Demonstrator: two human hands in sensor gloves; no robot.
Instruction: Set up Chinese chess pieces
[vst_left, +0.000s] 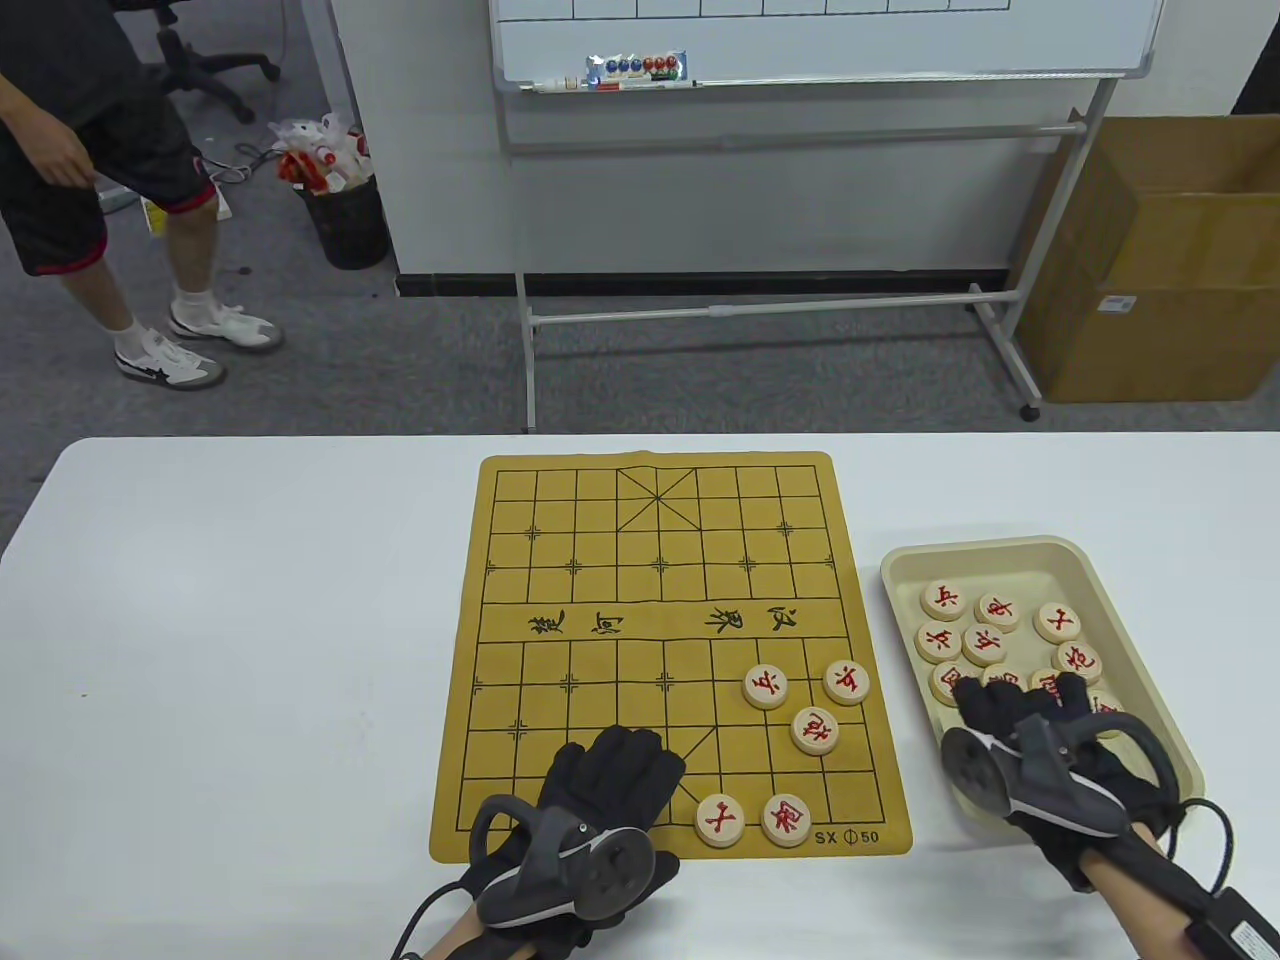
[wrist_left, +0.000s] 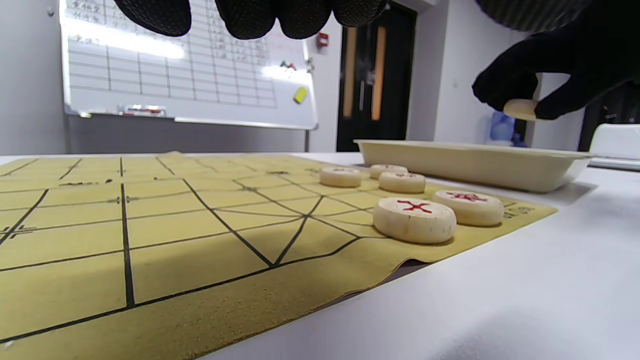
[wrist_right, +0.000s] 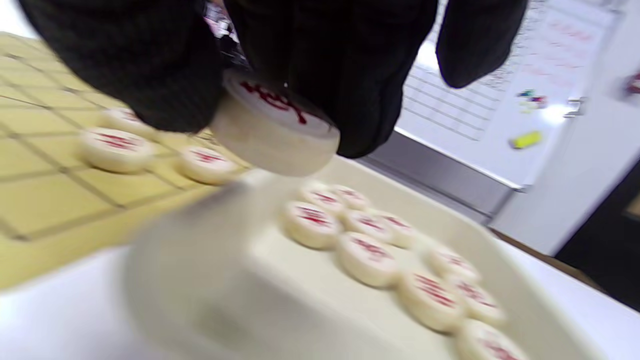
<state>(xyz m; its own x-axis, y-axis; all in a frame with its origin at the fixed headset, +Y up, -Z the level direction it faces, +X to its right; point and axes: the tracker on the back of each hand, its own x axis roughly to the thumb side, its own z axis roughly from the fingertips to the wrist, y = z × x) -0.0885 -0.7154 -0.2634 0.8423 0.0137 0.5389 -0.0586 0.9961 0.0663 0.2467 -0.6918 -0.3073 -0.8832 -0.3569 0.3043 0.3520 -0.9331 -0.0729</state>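
A yellow chess board mat (vst_left: 650, 600) lies on the white table. Several round cream pieces with red characters sit on its near right part, one at the near edge (vst_left: 720, 820), also in the left wrist view (wrist_left: 414, 219). A cream tray (vst_left: 1090, 565) right of the mat holds several more pieces (vst_left: 945, 600). My right hand (vst_left: 1020, 715) is over the tray's near end and pinches one piece (wrist_right: 275, 132) lifted above the tray (wrist_right: 200, 300); the left wrist view shows it too (wrist_left: 520, 108). My left hand (vst_left: 610, 770) rests on the mat's near edge, fingers flat, holding nothing.
A whiteboard on a wheeled stand (vst_left: 800, 40) stands beyond the table. A cardboard box (vst_left: 1160, 260) is at the far right. A person (vst_left: 90, 180) stands at the far left by a black bin (vst_left: 345, 225).
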